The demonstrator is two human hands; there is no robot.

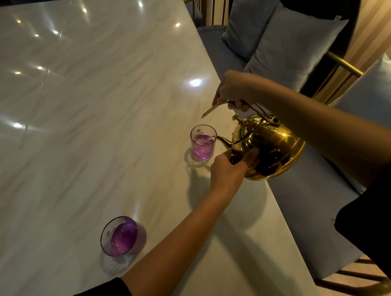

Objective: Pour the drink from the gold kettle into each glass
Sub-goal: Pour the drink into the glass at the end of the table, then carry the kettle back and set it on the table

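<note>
A shiny gold kettle (pixel 272 147) hangs tilted over the table's right edge, its spout resting over the rim of the far glass (pixel 203 142). A thin stream runs from the spout into that glass, which holds purple drink. My right hand (pixel 234 90) grips the kettle's wire handle from above. My left hand (pixel 232 166) cups the kettle's lower front, below the spout. A second glass (pixel 122 237) with purple drink stands nearer me, to the left of my left forearm.
The pale marble table (pixel 84 109) stretches far to the left and back. Its right edge runs diagonally under the kettle. Beyond that edge stands a grey cushioned bench (pixel 308 205) with pillows (pixel 293 48) and gold-framed chairs (pixel 343 65).
</note>
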